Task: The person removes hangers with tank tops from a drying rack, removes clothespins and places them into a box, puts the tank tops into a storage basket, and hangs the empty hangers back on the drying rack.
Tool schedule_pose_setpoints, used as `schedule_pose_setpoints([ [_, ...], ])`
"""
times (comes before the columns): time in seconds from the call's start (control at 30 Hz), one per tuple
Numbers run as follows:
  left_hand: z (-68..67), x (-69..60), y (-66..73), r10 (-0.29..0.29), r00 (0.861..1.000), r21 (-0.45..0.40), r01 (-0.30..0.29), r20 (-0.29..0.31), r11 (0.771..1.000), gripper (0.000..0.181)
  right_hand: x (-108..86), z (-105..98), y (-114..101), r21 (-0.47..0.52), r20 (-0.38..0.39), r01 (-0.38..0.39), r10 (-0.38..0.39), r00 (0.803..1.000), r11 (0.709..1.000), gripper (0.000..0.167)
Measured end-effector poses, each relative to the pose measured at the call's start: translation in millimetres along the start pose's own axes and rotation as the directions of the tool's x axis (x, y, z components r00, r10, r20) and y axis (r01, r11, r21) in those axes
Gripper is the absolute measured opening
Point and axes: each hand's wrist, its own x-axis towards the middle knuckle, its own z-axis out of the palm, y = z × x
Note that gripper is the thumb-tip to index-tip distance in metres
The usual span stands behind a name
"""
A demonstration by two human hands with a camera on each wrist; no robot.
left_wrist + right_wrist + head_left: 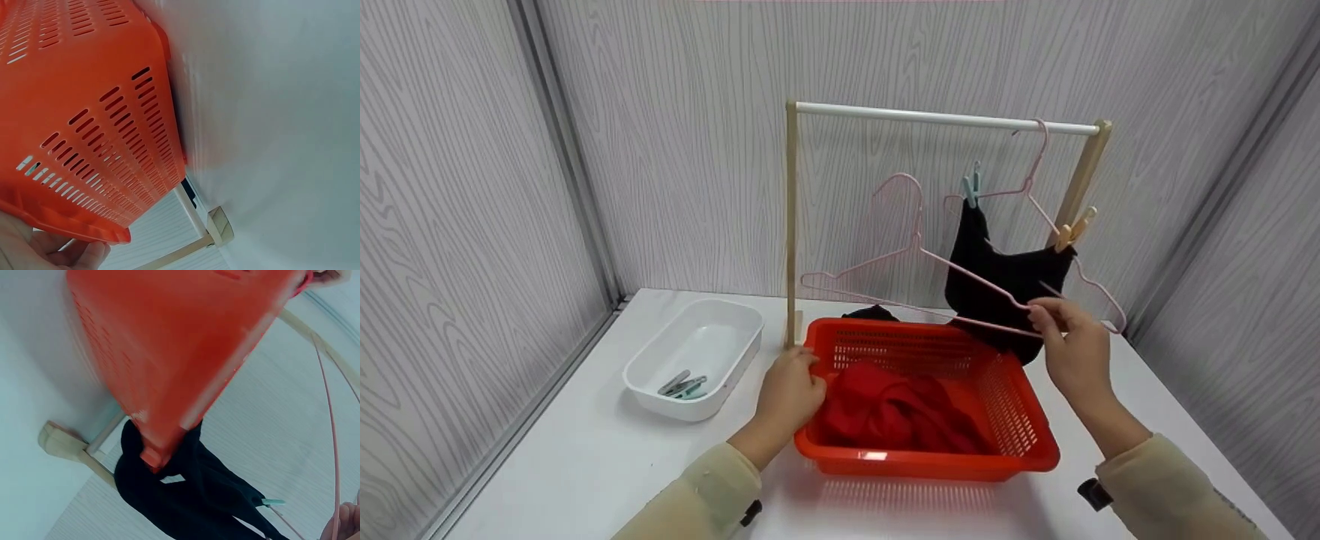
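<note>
Pink hanger [916, 241], pinched above red basket [945, 463] by fingers [1057, 307] of right hand [1078, 356], basket's left rim gripped by left hand [791, 390]

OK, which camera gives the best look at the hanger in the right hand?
The head view: it shows the hanger nearly whole, hook included, with the right hand pinching one end. The right wrist view catches only part of it, near the edge; the left wrist view shows none of it.
</note>
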Motion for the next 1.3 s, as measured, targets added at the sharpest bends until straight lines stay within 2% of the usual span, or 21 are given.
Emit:
schedule_pose_setpoints([
  [0.23,-1.3,-1.4,1.5,-0.004,1.0,0.012,0.004,-0.011,1.0,0.026,22.2,1.5,-18.8,0.019,-0.036,-0.013,0.014,0.999,1.0,0.015],
  [0.37,1.7,-2.1,1.7,0.001,1.0,0.002,-0.001,-0.012,1.0,0.026,33.0,4.8,-26.0,0.025,-0.075,0.004,-0.002,0.997,1.0,0.014],
  [0.6,3.4,-2.3,1.2,-0.008,1.0,0.012,0.008,-0.011,1.0,0.024,46.3,14.9,-36.3,0.017,-0.12,-0.002,0.004,0.993,1.0,0.017],
  [0.8,-0.5,-1.5,1.7,-0.02,1.0,-0.003,0.02,-0.018,1.0,0.025,56.6,28.2,-44.6,0.039,-0.183,0.042,-0.034,0.983,0.998,0.016],
  [0.97,-2.0,-2.5,1.0,-0.029,0.999,-0.008,0.029,-0.024,1.0,0.026,61.1,41.6,-50.1,0.048,-0.204,0.058,-0.047,0.978,0.997,0.016],
  [1.3,1.8,-0.9,1.1,-0.031,0.999,-0.02,0.031,-0.019,0.999,0.026,62.6,64.6,-63.9,0.116,-0.198,0.048,-0.025,0.98,0.992,0.017],
])
